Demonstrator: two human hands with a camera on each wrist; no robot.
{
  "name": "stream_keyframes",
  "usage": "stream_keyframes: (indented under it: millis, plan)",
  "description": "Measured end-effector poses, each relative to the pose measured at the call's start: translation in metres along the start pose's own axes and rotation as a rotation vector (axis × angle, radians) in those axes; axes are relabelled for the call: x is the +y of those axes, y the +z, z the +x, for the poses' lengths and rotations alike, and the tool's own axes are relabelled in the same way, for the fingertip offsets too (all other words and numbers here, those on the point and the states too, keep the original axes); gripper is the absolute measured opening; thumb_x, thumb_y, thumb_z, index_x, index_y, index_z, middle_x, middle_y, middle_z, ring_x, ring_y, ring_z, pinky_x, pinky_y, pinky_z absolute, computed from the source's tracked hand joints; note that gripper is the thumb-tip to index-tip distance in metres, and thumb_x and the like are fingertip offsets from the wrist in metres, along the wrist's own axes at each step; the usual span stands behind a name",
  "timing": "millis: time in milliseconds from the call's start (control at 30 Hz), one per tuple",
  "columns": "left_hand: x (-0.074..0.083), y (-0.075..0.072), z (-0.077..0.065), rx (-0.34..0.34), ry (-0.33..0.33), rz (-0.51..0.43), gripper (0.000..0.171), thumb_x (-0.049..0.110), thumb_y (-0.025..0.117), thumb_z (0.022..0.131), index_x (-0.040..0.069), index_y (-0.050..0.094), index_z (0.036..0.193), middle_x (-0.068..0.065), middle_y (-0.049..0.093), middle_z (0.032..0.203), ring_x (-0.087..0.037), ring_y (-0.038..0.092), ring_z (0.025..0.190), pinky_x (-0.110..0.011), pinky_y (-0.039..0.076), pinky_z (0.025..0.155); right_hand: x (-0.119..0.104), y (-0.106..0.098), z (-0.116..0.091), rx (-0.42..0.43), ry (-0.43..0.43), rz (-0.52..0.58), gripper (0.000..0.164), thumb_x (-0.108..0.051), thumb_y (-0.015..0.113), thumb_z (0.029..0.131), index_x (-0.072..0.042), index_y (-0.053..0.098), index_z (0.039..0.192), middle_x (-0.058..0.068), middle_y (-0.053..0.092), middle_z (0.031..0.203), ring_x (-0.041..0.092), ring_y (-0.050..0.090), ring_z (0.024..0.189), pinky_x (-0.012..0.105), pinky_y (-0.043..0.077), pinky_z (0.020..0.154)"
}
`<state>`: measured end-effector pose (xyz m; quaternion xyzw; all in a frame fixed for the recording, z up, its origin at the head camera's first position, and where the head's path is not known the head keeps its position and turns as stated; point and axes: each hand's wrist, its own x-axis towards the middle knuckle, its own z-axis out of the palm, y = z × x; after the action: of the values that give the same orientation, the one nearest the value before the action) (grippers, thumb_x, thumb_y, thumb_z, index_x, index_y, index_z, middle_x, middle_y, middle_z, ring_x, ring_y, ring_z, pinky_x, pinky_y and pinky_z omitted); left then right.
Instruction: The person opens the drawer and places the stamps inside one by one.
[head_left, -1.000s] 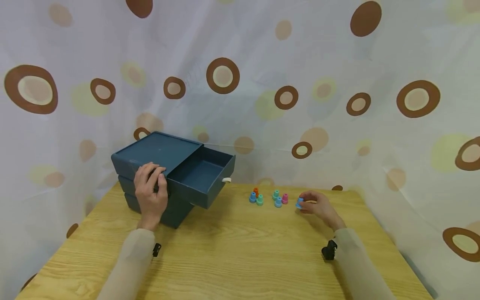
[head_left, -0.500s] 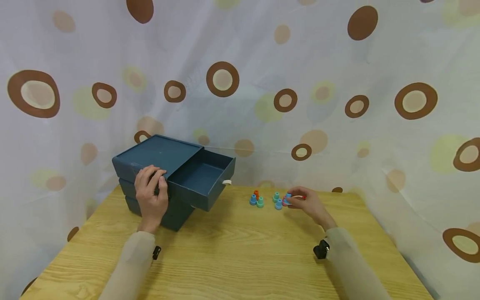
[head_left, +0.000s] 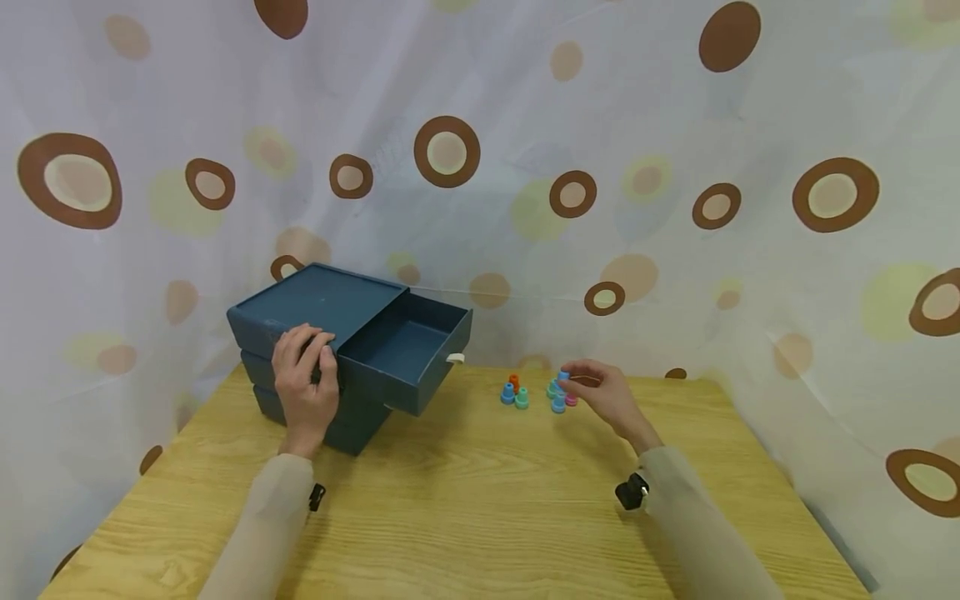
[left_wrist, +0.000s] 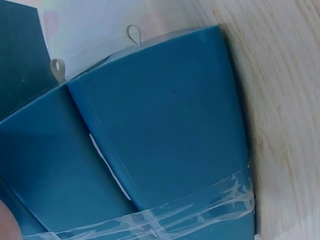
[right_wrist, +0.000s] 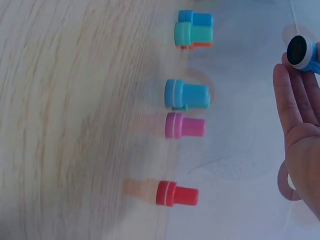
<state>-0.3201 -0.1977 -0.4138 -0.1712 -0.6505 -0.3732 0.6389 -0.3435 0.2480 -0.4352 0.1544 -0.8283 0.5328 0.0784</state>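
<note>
My left hand (head_left: 306, 392) rests on the near side of a dark blue drawer unit (head_left: 318, 304), its fingertips over the top edge. The unit's top drawer (head_left: 401, 342) is pulled out, with nothing inside it. My right hand (head_left: 607, 400) pinches a small blue toy stamp (head_left: 563, 377) above the table; its dark underside shows in the right wrist view. Below it stand a light blue stamp (head_left: 558, 403), a pink stamp (head_left: 572, 400) and a teal stamp (head_left: 552, 389). A red stamp (right_wrist: 177, 194) stands apart, seen only in the right wrist view.
Left of these, an orange stamp (head_left: 513, 382), a blue stamp (head_left: 507, 394) and a mint stamp (head_left: 521, 398) stand together on the wooden table (head_left: 480, 508). Clear tape (left_wrist: 200, 205) runs across the unit's side. A patterned curtain (head_left: 495, 233) hangs behind.
My right hand has moved left with the blue stamp, from the right of the pink stamp to above the nearer group, and has risen slightly. The left hand has stayed on the drawer unit.
</note>
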Motion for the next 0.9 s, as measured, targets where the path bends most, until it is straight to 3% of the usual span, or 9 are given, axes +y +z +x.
stream_keyframes:
  millis: [267,367,433,533,600,900]
  plan:
    - [0.001,0.001,0.003,-0.009,-0.003,0.003,0.028,0.019,0.053,0.095,0.002,0.075,0.098,-0.021,0.067,0.106,-0.040,0.058,0.111,-0.056,0.035,0.109,-0.027,0.011,0.001,-0.010,-0.034,0.046,0.034,-0.016,0.069,0.091,0.002,0.066,0.120,0.023,0.068,0.118,-0.002,0.066,0.093,0.018,0.054,0.081]
    - [0.002,0.000,0.001,-0.011,-0.006,0.008,0.029,0.021,0.053,0.095,0.002,0.075,0.098,-0.021,0.067,0.106,-0.040,0.058,0.111,-0.055,0.035,0.109,-0.035,0.018,0.001,-0.028,-0.052,0.078,0.034,-0.017,0.070,0.090,0.000,0.067,0.119,0.023,0.068,0.117,0.004,0.068,0.091,0.019,0.054,0.069]
    - [0.003,-0.002,0.001,-0.020,-0.008,0.012,0.030,0.022,0.052,0.096,0.002,0.075,0.098,-0.021,0.067,0.106,-0.039,0.058,0.112,-0.055,0.034,0.110,-0.039,0.024,0.001,-0.042,-0.069,0.098,0.033,-0.019,0.071,0.090,-0.002,0.068,0.117,0.021,0.069,0.116,0.007,0.070,0.091,0.020,0.055,0.068]
    - [0.003,-0.003,0.000,-0.020,-0.010,0.018,0.030,0.022,0.052,0.096,0.002,0.075,0.098,-0.021,0.067,0.106,-0.040,0.058,0.111,-0.054,0.035,0.110,-0.041,0.032,0.005,-0.067,-0.078,0.114,0.033,-0.021,0.072,0.089,-0.005,0.070,0.118,0.018,0.070,0.116,0.009,0.071,0.093,0.021,0.056,0.071]
    - [0.002,-0.003,0.001,-0.009,-0.010,0.013,0.030,0.022,0.052,0.096,0.002,0.075,0.098,-0.021,0.067,0.106,-0.040,0.058,0.111,-0.054,0.035,0.109,-0.049,0.038,0.007,-0.086,-0.090,0.111,0.034,-0.017,0.071,0.089,-0.002,0.068,0.120,0.020,0.069,0.118,0.006,0.070,0.096,0.023,0.056,0.086]
    - [0.002,-0.002,0.000,-0.023,-0.007,0.011,0.028,0.020,0.053,0.095,0.002,0.075,0.099,-0.021,0.067,0.106,-0.040,0.057,0.112,-0.056,0.034,0.110,-0.072,0.052,0.012,-0.092,-0.089,0.107,0.033,-0.009,0.068,0.091,0.002,0.066,0.121,0.022,0.068,0.117,0.002,0.068,0.092,0.024,0.056,0.086]
